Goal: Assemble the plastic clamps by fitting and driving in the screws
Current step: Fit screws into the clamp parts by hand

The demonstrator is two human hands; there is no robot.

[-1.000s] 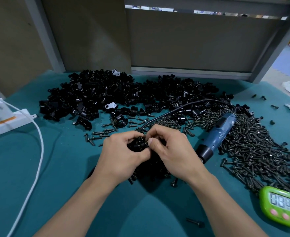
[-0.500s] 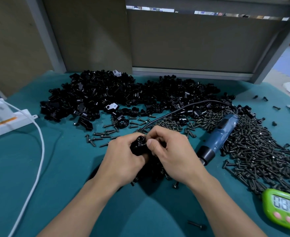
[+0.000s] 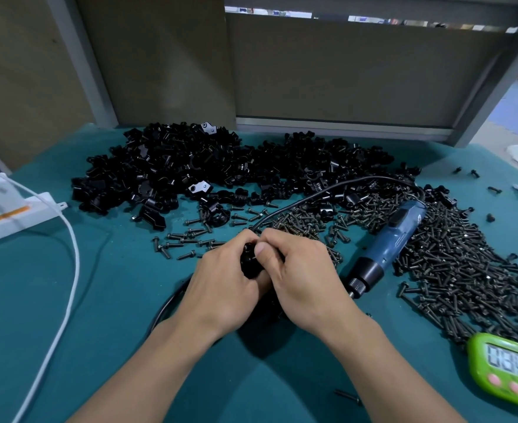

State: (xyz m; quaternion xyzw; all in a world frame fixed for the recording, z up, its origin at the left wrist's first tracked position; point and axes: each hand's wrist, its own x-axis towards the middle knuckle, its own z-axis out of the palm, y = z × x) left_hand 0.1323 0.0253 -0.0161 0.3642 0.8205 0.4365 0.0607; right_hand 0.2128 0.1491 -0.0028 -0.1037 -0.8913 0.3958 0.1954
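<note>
- At centre frame, a person's left hand (image 3: pixel 224 282) grips a black plastic clamp (image 3: pixel 250 261) just above the teal counter (image 3: pixel 99 315), fingers curled round its body.
- The right hand (image 3: pixel 303 279) meets it from the right, thumb and curled fingers pinching the clamp's upper end. Whether a screw sits between them cannot be told.
- A heap of loose clamps (image 3: pixel 221 169) spreads across the upper middle of the frame, along the counter's far edge.
- Dark screws (image 3: pixel 453 261) lie in a broad heap at right, with a thinner scatter just above the hands.
- A blue electric screwdriver (image 3: pixel 395 239) lies on the screws right of the hands, its black cord (image 3: pixel 328 190) arcing over the heap.
- A green digital timer (image 3: pixel 508 370) sits at lower right; a white power strip (image 3: pixel 7 209) and white cable (image 3: pixel 68 254) occupy the left edge.
</note>
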